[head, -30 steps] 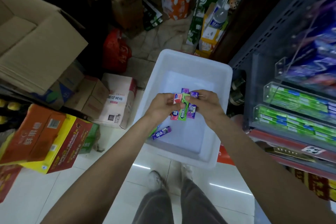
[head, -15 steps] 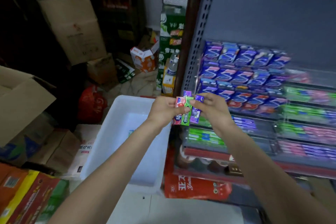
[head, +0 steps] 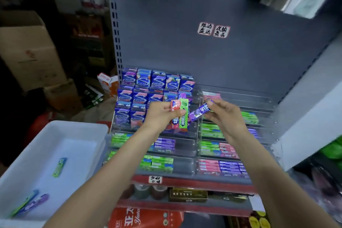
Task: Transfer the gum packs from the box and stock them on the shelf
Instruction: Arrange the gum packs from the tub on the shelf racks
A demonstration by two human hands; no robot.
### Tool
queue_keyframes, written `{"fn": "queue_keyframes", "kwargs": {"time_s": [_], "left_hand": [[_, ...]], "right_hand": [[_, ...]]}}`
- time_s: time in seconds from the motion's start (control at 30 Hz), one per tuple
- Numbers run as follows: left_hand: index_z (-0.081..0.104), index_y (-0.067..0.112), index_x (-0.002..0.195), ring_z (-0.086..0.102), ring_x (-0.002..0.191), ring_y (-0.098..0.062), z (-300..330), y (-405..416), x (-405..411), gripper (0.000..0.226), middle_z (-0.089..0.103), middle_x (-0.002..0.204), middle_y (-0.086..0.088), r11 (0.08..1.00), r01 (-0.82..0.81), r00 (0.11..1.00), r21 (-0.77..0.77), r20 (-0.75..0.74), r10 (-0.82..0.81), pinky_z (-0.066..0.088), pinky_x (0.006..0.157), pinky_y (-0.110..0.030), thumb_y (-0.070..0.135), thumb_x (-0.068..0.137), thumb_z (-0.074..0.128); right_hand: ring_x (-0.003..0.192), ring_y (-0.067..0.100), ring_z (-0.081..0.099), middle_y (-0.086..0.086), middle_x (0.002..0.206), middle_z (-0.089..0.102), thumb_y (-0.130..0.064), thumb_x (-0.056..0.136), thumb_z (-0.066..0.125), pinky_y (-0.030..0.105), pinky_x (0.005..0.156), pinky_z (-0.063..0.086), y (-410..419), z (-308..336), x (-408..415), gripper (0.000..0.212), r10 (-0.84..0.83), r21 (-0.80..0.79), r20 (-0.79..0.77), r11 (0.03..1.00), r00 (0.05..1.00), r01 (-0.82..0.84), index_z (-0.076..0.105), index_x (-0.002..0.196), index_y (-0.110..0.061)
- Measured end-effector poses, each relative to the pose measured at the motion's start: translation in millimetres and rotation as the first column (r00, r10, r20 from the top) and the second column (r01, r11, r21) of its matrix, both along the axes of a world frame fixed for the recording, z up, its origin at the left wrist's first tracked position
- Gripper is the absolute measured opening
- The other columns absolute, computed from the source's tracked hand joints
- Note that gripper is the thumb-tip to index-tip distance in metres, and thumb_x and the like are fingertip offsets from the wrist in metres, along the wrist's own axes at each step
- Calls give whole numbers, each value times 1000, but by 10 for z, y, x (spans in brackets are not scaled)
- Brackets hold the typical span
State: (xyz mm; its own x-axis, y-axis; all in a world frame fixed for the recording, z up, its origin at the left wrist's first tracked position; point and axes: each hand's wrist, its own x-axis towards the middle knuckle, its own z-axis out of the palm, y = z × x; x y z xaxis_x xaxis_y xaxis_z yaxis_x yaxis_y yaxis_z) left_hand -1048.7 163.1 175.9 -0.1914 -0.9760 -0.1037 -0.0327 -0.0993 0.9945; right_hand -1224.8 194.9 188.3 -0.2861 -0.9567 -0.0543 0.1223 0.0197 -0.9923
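My left hand (head: 159, 114) grips a small bunch of gum packs upright in front of the shelf: a green pack (head: 183, 113) and a red pack (head: 174, 106) show in front. My right hand (head: 224, 116) pinches a single purple gum pack (head: 200, 112), tilted, just right of the bunch. Behind both hands is the clear tiered gum rack (head: 196, 155) holding rows of green, purple and pink packs. At lower left, the white plastic box (head: 77, 144) holds a green pack (head: 59, 167) and two more packs (head: 30, 203) near its front corner.
Blue and purple boxed gum (head: 157, 83) is stacked at the rack's upper left. The grey shelf back panel (head: 203, 57) rises behind. Cardboard boxes (head: 27, 51) pile up at the left. A red price rail (head: 185, 181) runs below the rack, with jars and tins under it.
My view has swung from the white box up to the shelf. Both hands rose with the gum packs, and my right hand has pulled one purple pack away from the bunch.
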Motion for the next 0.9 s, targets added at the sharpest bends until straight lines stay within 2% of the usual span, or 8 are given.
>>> {"fn": "queue_keyframes", "kwargs": {"time_s": [0.2,0.33,0.4,0.47,0.57,0.67,0.8,0.9], "left_hand": [[70,12,89,61,56,10,163,-294,-385,12,69,83,2,998,28,1000,-51,2,-28,42,48,-4,6,79,74],[70,13,91,62,59,11,198,-479,-630,15,71,86,3,995,85,996,-59,13,-84,44,51,-4,7,78,74],[70,9,98,61,58,11,230,-548,-739,20,70,87,2,993,97,995,-71,21,-96,44,52,-3,6,78,74],[70,7,101,62,59,11,265,-600,-833,24,70,89,1,991,101,995,-84,30,-99,43,51,-2,6,78,74],[71,10,99,63,66,5,277,-700,-977,23,72,92,0,990,99,994,-97,62,-94,44,51,-4,9,77,75],[71,15,96,64,69,4,244,-773,-1129,20,71,88,5,993,83,994,-81,77,-77,45,52,-6,13,77,76],[70,18,88,64,62,7,153,-830,-1329,15,71,87,2,998,22,998,-66,52,-19,45,52,-6,9,76,76],[70,13,95,64,61,8,95,-859,-1470,19,71,89,1,998,-50,998,-23,22,50,46,53,-6,7,77,74]], "right_hand": [[69,9,64,8,83,67,8,86,57,14,69,54,-193,25,-491,21,-75,-19,-17,997,997,75,59,105,2],[61,5,61,-4,69,71,2,81,67,20,67,48,-333,54,-828,15,-188,-17,-136,982,973,187,65,89,-10],[63,7,61,1,76,71,0,81,67,23,68,48,-404,70,-985,16,-243,-35,-242,970,939,242,67,91,-12],[64,10,61,10,86,70,-2,83,66,23,60,50,-463,99,-1100,16,-257,-52,-378,965,890,256,68,95,-13],[70,17,60,10,93,69,-4,85,65,20,57,49,-576,127,-1252,19,-194,-88,-642,980,741,180,71,103,-6],[84,16,62,8,102,70,-7,86,65,17,75,44,-753,106,-1421,22,-78,-68,-864,997,497,39,70,107,-4],[94,22,63,9,109,68,-10,88,63,26,86,46,-1060,-6,-1670,23,64,36,-934,996,352,-86,70,109,-10],[96,25,63,8,107,66,-11,88,63,31,88,47,-1281,-123,-1807,24,141,98,-953,981,266,-168,69,111,-14]]}}
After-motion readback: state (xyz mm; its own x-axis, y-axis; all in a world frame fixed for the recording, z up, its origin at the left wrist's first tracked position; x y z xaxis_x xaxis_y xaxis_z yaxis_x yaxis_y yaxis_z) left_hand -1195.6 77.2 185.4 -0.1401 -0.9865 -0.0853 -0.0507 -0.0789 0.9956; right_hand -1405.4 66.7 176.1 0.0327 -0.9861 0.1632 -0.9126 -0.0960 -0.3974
